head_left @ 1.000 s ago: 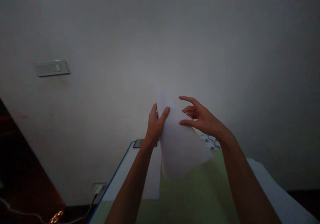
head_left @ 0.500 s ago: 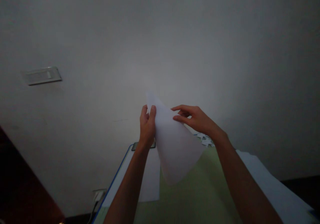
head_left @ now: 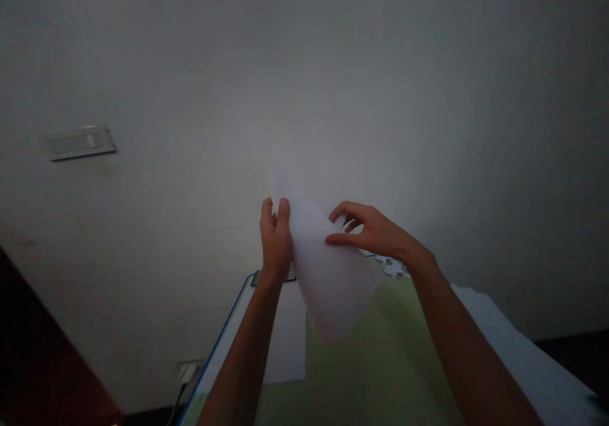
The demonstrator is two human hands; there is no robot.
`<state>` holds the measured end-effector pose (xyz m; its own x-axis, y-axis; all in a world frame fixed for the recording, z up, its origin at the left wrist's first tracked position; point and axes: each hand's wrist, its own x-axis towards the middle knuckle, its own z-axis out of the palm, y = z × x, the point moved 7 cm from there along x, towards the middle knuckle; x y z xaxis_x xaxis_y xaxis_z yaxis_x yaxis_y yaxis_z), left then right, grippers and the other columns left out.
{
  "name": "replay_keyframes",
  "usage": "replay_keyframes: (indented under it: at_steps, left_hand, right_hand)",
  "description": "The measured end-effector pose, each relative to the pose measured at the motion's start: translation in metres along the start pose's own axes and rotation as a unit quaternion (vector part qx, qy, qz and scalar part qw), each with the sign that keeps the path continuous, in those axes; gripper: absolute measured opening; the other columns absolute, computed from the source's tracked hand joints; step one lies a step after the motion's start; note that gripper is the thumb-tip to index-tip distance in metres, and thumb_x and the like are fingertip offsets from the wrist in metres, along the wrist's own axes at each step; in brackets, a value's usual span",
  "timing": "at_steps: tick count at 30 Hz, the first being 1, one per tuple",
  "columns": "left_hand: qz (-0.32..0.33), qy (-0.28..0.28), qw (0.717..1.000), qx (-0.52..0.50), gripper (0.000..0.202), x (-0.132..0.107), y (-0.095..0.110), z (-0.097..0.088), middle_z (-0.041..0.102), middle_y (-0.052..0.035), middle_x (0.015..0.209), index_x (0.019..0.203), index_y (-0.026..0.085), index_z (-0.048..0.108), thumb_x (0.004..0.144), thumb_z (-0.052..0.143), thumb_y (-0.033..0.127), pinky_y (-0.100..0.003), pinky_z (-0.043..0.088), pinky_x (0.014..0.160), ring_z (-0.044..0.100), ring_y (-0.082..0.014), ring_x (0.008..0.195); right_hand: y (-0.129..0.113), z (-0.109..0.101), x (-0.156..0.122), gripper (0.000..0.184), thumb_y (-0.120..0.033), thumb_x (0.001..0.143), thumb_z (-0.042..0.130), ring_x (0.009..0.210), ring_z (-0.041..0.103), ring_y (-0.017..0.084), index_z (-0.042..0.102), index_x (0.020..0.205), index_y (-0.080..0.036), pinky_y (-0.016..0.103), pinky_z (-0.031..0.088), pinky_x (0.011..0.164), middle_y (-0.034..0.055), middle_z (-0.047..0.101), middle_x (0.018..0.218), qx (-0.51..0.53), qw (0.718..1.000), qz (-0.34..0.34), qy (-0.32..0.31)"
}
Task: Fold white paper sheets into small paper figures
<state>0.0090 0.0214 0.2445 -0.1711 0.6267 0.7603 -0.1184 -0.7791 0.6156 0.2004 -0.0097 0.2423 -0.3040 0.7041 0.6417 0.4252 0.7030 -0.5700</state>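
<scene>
Left hand: the sheet is pinched by its left edge between thumb and fingers.
Right hand: the thumb is laid on the sheet's face, fingers curled at the right edge; whether it is gripped cannot be told.
Sheet: held bent and tilted above the desk.
Paper: laid on the desk's left.
Scraps: strewn at the far end.
Switch plate: mounted on the wall.
</scene>
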Motion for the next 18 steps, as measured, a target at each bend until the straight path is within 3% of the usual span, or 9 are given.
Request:
replay_keyframes:
  at_steps: [3,7,12,14,18]
  left_hand:
    - [0.005,-0.004,1.0,0.026,0.039,0.0004,0.0001,-0.0005,0.059,-0.0024,0.088,0.101,0.021,0.06,0.095,0.061,0.06,-0.026,0.047,0.062,0.055,-0.0155,0.072]
    - [0.027,-0.04,0.995,0.093,0.04,0.0003,0.0019,0.0023,0.059,-0.0032,0.091,0.097,0.021,0.061,0.098,0.054,0.061,-0.031,0.049,0.079,0.057,-0.0189,0.085]
    - [0.047,-0.063,0.991,0.108,0.048,-0.0012,0.0068,0.0041,0.052,-0.0006,0.079,0.082,0.02,0.054,0.097,0.051,0.065,-0.029,0.045,0.068,0.052,-0.0165,0.074]
    - [0.047,-0.067,0.994,0.079,0.047,-0.0017,0.008,0.0048,0.057,-0.002,0.084,0.089,0.019,0.059,0.094,0.056,0.066,-0.028,0.047,0.069,0.055,-0.0166,0.077]
    - [-0.002,-0.068,0.998,0.016,0.06,-0.0025,0.0038,0.0062,0.069,-0.0093,0.107,0.127,0.02,0.059,0.082,0.08,0.052,-0.03,0.055,0.078,0.068,-0.022,0.095]
  right_hand:
    - [-0.002,0.0,0.0002,0.026,-0.041,0.079,0.081,0.086,0.063,0.017,0.066,0.086,-0.022,0.032,0.051,0.079,0.0019,0.067,0.1,0.009,1.0,-0.025,0.0]
    - [-0.0028,-0.0022,0.0013,0.021,-0.039,0.085,0.076,0.077,0.059,0.016,0.066,0.083,-0.021,0.031,0.047,0.072,-0.0006,0.066,0.082,-0.004,1.0,-0.024,0.017]
    - [-0.0048,-0.0048,0.0028,0.017,-0.035,0.086,0.075,0.074,0.06,0.015,0.067,0.084,-0.02,0.03,0.047,0.07,-0.0009,0.066,0.078,0.02,0.999,-0.026,0.036]
    - [-0.0051,-0.0065,0.0025,0.016,-0.034,0.084,0.077,0.075,0.061,0.016,0.067,0.086,-0.021,0.029,0.048,0.071,-0.0006,0.067,0.08,0.022,0.998,-0.025,0.045]
    - [-0.0046,-0.0082,0.001,0.023,-0.03,0.082,0.078,0.076,0.066,0.016,0.067,0.101,-0.023,0.029,0.05,0.072,-0.0012,0.069,0.081,0.017,0.999,-0.013,0.042]
